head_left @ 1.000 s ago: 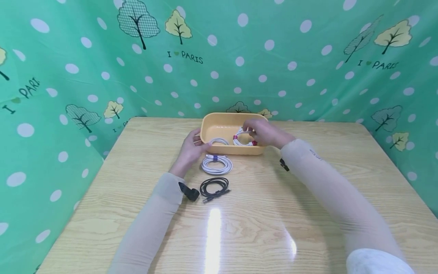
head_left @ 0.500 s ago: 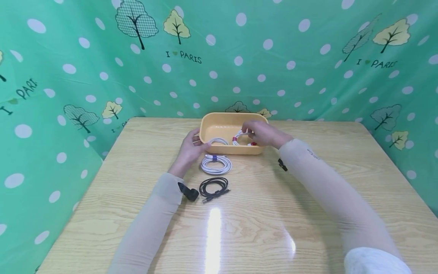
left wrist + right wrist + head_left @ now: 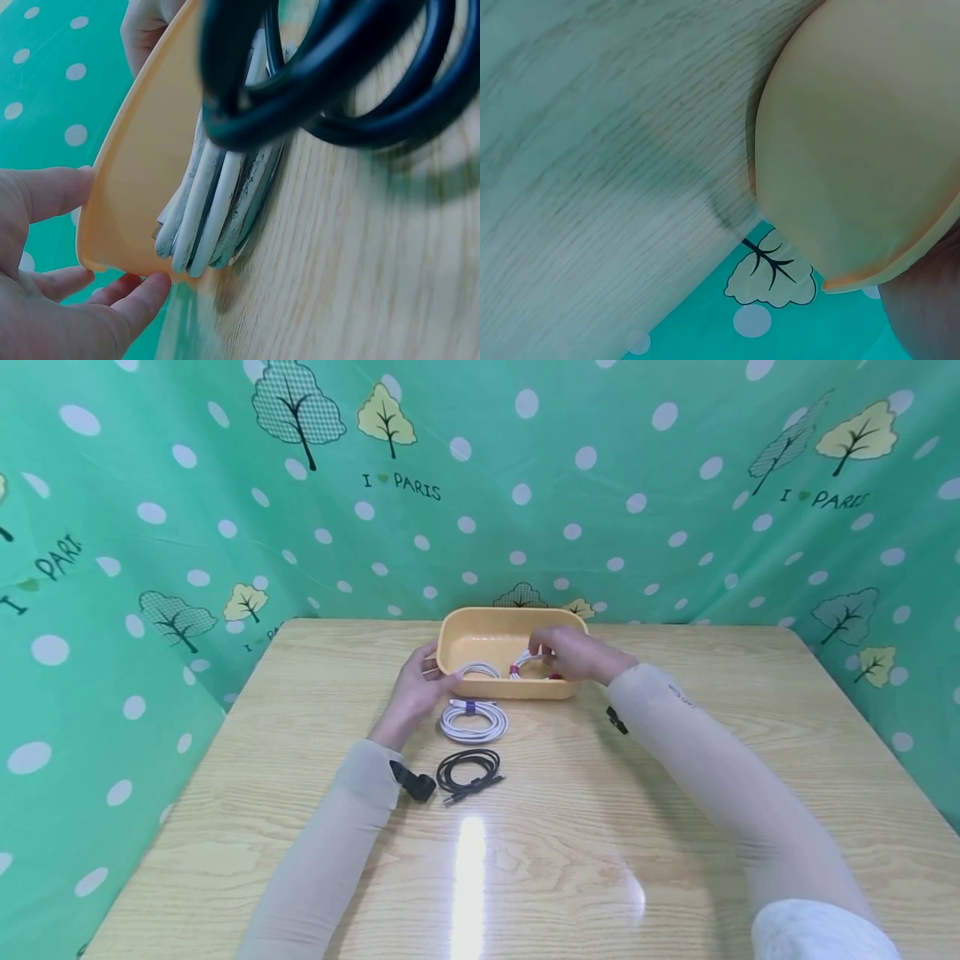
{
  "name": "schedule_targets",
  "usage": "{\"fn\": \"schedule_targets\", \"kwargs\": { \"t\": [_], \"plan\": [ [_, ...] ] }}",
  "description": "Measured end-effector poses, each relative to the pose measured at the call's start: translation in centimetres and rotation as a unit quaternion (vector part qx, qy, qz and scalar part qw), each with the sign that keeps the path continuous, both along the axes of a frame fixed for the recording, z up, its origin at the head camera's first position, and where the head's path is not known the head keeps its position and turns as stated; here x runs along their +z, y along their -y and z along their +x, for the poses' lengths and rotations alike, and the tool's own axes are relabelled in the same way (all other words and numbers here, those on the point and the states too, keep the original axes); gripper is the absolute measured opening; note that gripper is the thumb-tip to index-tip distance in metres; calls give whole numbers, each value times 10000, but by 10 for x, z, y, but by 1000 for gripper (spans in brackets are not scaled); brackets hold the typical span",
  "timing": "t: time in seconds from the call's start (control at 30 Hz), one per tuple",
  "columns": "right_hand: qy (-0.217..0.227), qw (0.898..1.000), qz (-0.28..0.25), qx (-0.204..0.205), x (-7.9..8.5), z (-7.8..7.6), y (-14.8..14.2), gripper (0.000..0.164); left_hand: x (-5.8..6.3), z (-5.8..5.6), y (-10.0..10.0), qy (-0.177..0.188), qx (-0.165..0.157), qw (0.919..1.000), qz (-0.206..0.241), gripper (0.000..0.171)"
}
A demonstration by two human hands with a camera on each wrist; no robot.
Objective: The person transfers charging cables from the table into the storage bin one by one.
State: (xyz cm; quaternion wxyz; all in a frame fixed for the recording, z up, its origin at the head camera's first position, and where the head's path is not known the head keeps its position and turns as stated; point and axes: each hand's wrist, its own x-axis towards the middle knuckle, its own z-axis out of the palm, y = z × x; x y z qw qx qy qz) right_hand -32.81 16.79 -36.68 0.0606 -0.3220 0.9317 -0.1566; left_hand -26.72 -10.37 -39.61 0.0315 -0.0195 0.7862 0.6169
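We see a smooth, pale-orange box, an oblong with rounded corners, standing at the far side of the table. Two coils lie inside: a plain pale coil against the front wall at left and, to its right, a white cable with red ties. The left hand grips the box's left end between thumb and fingers; the right hand reaches over the right end, its bent fingers pinching the red-tied cable. In front of the box we note an oval white coil bound by a purple tie and, nearer, a thin black cable wound in loops. The table shows pale wood grain; the green cloth behind is creased and white-dotted.
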Motion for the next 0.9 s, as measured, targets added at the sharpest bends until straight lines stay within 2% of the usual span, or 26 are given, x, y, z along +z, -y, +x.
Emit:
{"fn": "schedule_targets", "kwargs": {
  "t": [0.27,0.9],
  "plan": [
    [20,9997,236,89,3,0,1,22,1,0,0,-9,25,10000,14,73],
    [343,9975,608,-134,5,-3,1,16,-1,0,0,-39,20,10000,9,73]
  ]
}}
